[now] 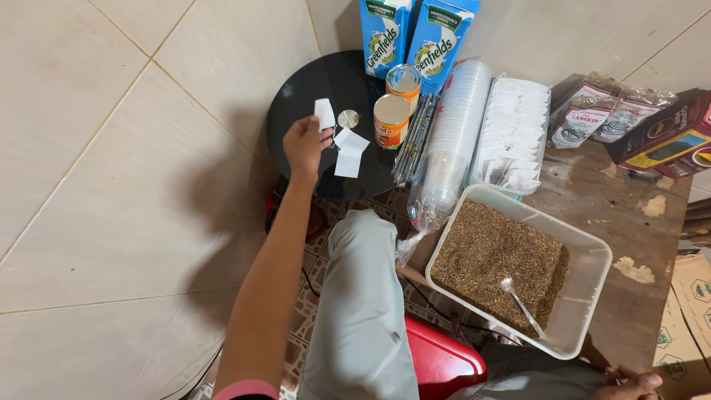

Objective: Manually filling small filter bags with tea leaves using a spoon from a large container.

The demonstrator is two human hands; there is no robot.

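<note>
Head view, looking down. The left hand [305, 146] is stretched out over the near edge of a round black tabletop [311, 92], with its fingers pinched narrow on a small white paper sachet [324, 114]. The sachet is held upright, its long axis running away from the person towards the far edge of the tabletop; its lower end is hidden by the fingertips. Two more white paper pieces [349, 152] lie just beside the hand near the tabletop's near edge, their long sides tilted slightly, and whether they touch the hand cannot be told. A small round metal lid [348, 118] lies flat near the middle.

Two open tins [391, 121] stand at the right edge of the tabletop, with two blue cartons [418, 35] behind them, cut off by the top of the picture. The right hand [629, 384] is seen only in part at the bottom right corner, its fingers curled, and its grip cannot be made out.

On the wooden worktop [629, 222] to the right, a white tub of brown loose tea [518, 270] holds a metal spoon [521, 304], its handle pointing to the near right corner. A bagged stack of clear cups [452, 133] lies along the worktop's left edge.
</note>
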